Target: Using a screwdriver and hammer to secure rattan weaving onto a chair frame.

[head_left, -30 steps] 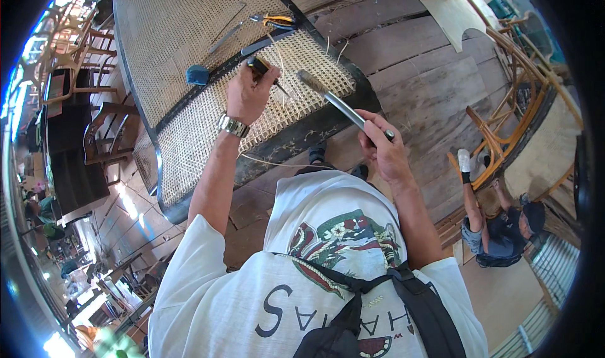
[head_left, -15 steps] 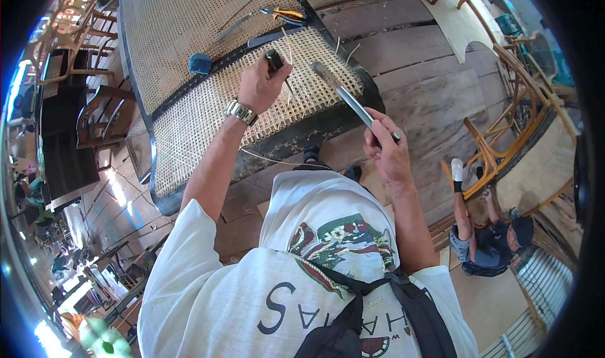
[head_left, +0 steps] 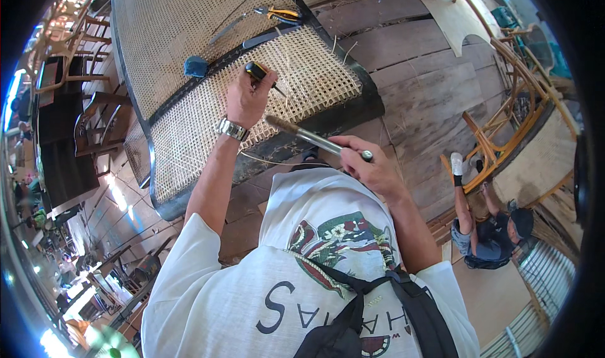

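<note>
My left hand (head_left: 247,100) is closed round a screwdriver (head_left: 256,71) with a black and yellow handle. Its thin shaft slants down toward the woven cane panel (head_left: 189,128), but whether the tip touches the weave I cannot tell. In my right hand (head_left: 370,169) is a shiny metal rod-like tool (head_left: 318,141) with a brown, worn end; its exact kind is unclear. That end hangs over the front part of the cane, close to my left wrist. Loose cane strands (head_left: 345,54) stick out along the panel's right edge, which is bordered by a dark frame (head_left: 372,103).
On the cane lie orange-handled pliers (head_left: 280,14), a slim blade-like tool (head_left: 228,29), a dark flat tool (head_left: 271,37) and a blue block (head_left: 196,66). Dark wooden chairs (head_left: 104,122) stand left. Rightward, a person (head_left: 495,235) sits by a bent wooden frame (head_left: 504,150).
The metal tool has swung left and nearer to me, its brown end now beside my left wrist. My left hand has shifted slightly left and nearer, with the screwdriver tilted differently.
</note>
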The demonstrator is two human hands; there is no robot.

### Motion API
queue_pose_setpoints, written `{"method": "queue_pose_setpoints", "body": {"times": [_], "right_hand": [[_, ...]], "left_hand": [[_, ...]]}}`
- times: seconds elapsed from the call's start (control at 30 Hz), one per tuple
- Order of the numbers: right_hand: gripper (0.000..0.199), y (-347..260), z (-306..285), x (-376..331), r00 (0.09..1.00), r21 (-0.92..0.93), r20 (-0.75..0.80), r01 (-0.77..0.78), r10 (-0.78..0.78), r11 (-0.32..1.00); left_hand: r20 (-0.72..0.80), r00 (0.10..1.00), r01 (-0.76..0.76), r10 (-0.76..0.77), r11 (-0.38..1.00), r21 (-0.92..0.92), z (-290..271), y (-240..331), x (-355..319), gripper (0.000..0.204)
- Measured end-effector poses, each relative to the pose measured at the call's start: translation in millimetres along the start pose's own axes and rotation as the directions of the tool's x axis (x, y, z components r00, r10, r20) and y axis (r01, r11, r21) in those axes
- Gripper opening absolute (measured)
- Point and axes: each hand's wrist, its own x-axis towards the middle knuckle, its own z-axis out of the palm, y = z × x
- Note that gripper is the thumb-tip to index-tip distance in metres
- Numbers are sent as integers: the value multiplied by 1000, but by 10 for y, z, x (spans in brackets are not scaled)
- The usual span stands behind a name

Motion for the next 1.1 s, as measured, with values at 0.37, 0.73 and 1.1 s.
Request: {"method": "queue_pose_setpoints", "body": {"times": [0.37,0.73,1.1], "right_hand": [[32,-32,94,180,999,44,-5,47,-46,998],[34,-72,32,429,992,-117,80,102,-93,988],[33,-79,92,504,987,-92,-84,127,-135,988]], "left_hand": [[-79,996,-29,30,999,26,-39,-90,208,28],[7,1000,-24,24,994,110,41,107,195,26],[3,1000,-22,21,992,125,67,-63,277,27]]}}
